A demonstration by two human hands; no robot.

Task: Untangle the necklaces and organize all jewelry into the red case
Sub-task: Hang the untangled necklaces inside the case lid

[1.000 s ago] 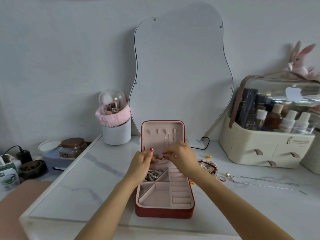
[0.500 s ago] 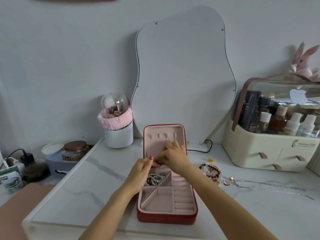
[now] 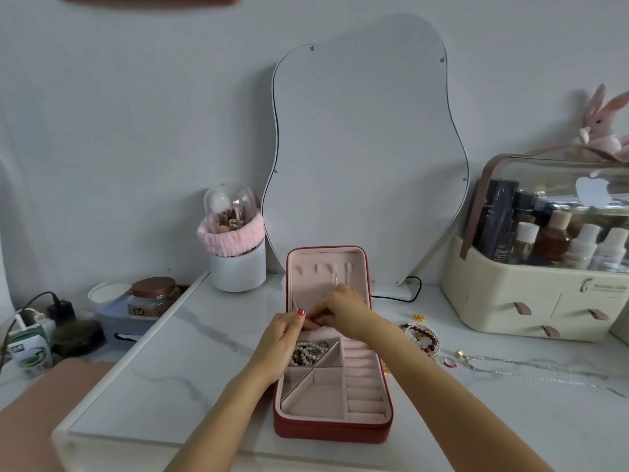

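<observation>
The red case (image 3: 332,429) lies open in front of me, its pink lid (image 3: 325,267) upright with hooks. A thin silver chain (image 3: 335,277) hangs from one hook. My right hand (image 3: 343,310) pinches the chain's lower end at the bottom of the lid. Beside it, my left hand (image 3: 282,338) pinches the edge of the lid pocket, and the fingertips of both hands meet. A pearl necklace (image 3: 308,352) fills the rear left compartment. To the right of the case lie a bead bracelet (image 3: 420,337), a red ring (image 3: 449,362), a gold piece (image 3: 419,317) and a long silver necklace (image 3: 531,369).
A wavy mirror (image 3: 367,148) leans on the wall behind the case. A white brush holder (image 3: 236,264) stands at the back left, a cream cosmetics organiser (image 3: 531,294) at the right. A jar (image 3: 151,296) and chargers sit off the table's left edge.
Both hands stay at the lid. My right hand has come down from the hooks to the lid's lower edge, close to my left fingertips. The view has tilted up a little.
</observation>
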